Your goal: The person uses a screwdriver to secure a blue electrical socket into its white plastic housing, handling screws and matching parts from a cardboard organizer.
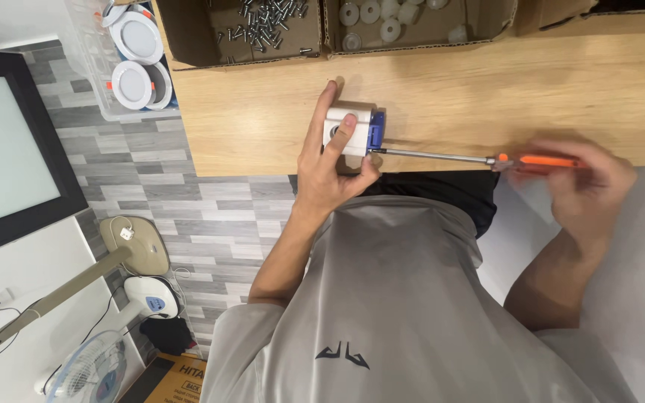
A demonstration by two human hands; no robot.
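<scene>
My left hand grips a small white box-shaped part with a blue end, pressing it onto the wooden table near its front edge. My right hand holds a screwdriver by its orange handle, blurred with motion. The long metal shaft runs left, and its tip meets the blue end of the white part.
Open cardboard boxes stand at the table's far edge: one with several metal screws, one with white round parts. A clear bin with round white lamps sits left of the table. A fan stands on the tiled floor.
</scene>
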